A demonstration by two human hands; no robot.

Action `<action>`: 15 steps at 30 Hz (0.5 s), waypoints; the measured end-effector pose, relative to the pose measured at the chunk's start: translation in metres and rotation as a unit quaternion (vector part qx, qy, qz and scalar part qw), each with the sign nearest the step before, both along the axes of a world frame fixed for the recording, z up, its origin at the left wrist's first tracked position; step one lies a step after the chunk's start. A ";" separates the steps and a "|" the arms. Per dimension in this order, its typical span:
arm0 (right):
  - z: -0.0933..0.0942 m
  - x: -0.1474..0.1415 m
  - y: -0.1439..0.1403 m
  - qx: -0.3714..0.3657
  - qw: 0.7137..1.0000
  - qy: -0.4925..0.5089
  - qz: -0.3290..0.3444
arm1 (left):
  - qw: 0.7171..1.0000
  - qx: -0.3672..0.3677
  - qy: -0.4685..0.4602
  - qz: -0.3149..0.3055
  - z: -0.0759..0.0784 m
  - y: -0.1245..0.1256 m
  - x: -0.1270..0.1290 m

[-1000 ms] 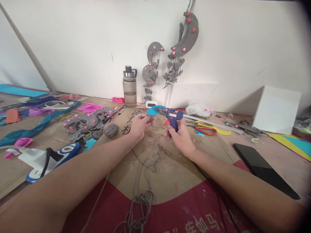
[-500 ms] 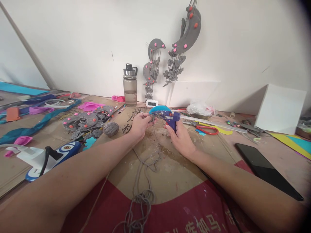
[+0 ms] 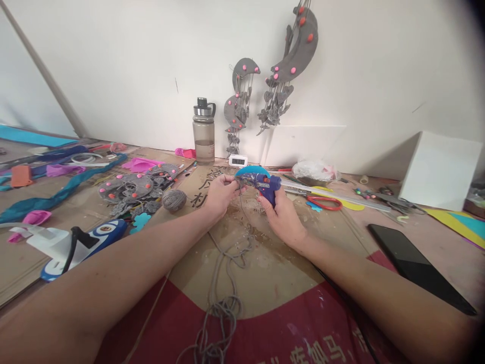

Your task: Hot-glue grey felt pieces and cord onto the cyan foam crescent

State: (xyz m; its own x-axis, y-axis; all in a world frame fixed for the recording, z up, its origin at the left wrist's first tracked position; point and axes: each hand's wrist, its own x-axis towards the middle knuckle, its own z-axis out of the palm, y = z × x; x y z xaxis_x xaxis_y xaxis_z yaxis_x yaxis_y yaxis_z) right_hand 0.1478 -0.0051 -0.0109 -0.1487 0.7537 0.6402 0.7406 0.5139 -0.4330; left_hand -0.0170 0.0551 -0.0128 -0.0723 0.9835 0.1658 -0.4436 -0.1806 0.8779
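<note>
My right hand is wrapped round the handle of a blue glue gun, its nozzle pointing left. A long clear glue stick sticks out of the gun's back. My left hand pinches a small grey piece with grey yarn right at the nozzle; the fingers partly hide it. From there the yarn trails down to a loose tangle on the cardboard. Behind the gun shows a round blue piece, partly covered.
A ball of grey yarn and grey crescents with pink dots lie left. A bottle and small clock stand at the back. Red-handled scissors and a phone lie right; a power strip sits left.
The view has shifted very slightly. My hands stay nearly in place, with the glue gun's nozzle still at the grey piece.
</note>
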 end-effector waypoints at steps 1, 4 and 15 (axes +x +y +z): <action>0.000 0.000 0.000 -0.001 1.000 -0.001 -0.003 | 1.000 0.000 0.002 0.002 0.000 0.000 0.000; -0.001 0.000 0.000 -0.010 1.000 -0.004 -0.008 | 1.000 0.005 0.005 0.004 0.000 0.000 0.001; -0.003 0.000 0.001 0.003 1.000 -0.001 -0.011 | 1.000 0.009 0.002 0.002 -0.001 0.001 -0.001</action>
